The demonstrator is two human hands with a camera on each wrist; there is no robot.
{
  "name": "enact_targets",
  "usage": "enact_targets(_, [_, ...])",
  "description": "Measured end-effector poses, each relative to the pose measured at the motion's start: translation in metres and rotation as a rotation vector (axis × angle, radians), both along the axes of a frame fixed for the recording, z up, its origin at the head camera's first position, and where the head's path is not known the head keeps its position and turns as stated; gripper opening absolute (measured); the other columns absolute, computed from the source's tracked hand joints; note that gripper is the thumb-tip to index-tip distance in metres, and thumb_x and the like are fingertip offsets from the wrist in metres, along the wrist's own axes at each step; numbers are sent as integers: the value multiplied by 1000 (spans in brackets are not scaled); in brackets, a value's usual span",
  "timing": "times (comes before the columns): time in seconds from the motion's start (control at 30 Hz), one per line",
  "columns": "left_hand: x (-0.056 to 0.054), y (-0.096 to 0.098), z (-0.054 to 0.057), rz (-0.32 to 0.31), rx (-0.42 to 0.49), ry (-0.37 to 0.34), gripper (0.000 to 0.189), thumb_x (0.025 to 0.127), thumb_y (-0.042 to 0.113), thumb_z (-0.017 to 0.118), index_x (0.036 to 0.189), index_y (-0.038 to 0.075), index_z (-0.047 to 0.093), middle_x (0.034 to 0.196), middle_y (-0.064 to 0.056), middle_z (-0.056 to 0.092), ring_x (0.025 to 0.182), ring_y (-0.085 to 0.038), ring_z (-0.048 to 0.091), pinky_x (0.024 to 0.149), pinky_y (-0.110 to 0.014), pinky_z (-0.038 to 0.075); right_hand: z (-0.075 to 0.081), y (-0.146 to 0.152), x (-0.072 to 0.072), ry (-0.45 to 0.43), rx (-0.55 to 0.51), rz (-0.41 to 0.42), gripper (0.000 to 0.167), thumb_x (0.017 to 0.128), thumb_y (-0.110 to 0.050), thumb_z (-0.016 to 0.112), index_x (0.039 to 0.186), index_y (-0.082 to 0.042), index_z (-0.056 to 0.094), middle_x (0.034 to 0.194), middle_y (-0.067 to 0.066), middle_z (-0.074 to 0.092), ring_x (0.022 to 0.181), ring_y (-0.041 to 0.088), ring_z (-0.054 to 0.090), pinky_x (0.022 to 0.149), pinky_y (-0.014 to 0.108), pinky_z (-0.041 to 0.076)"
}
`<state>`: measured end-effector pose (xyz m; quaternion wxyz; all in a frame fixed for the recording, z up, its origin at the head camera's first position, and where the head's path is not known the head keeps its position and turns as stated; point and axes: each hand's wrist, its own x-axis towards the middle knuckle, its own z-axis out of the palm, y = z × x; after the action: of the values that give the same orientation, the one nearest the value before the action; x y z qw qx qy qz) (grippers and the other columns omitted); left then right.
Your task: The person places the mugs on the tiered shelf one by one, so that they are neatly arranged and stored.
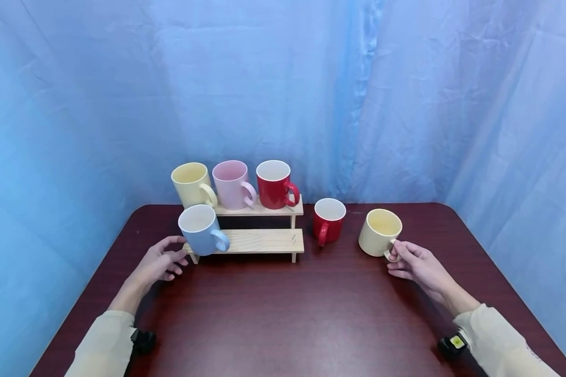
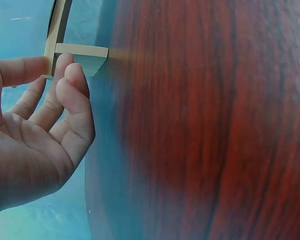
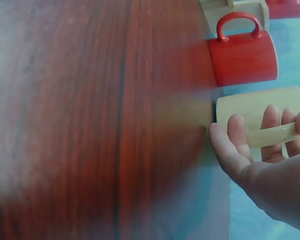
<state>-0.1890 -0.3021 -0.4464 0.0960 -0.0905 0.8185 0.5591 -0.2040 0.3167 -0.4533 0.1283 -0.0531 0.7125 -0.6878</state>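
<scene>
My left hand (image 1: 158, 263) is at the left end of a two-tier wooden rack (image 1: 264, 241), with thumb and fingers on either side of the lower shelf's end (image 2: 51, 50). Just beside it, a light blue mug (image 1: 199, 233) stands on that lower shelf, handle to the right. Over on the right, my right hand (image 1: 420, 267) pinches the handle of a pale yellow mug (image 1: 373, 240) between thumb and fingers. In the right wrist view the handle (image 3: 272, 135) passes across the fingers, and the mug's base is close to the tabletop.
Another yellow mug (image 1: 188, 189), a pink mug (image 1: 228, 191) and a red mug (image 1: 271, 193) line the upper shelf. A second red mug (image 1: 330, 230) stands on the dark table (image 1: 283, 314) between rack and held mug. Blue curtains (image 1: 283, 94) surround the table.
</scene>
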Motion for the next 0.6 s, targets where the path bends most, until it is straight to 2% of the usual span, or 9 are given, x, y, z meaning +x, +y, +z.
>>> enact_targets(0.2, [1,0,0,-8,-13,2,47,104,24,56,146,11,40,93,-11,66,70,-22,62,58,-36,53,12,-4,7,28,25,4,36,108,-30,50,106,6,52,100,10,60,92,26,70,86,44,57])
enact_targets(0.37, [-2,2,-3,-17,-6,7,47,104,24,56,146,11,39,93,-12,66,70,-23,61,58,-36,53,32,-6,20,86,64,41,39,109,-26,50,110,13,48,99,9,59,91,24,69,85,43,58])
enact_targets(0.6, [1,0,-3,-10,-6,3,48,104,25,57,146,11,39,94,-12,65,71,-24,61,58,-37,53,63,-24,32,132,80,124,29,109,-21,49,106,8,54,97,10,59,89,25,70,83,42,58])
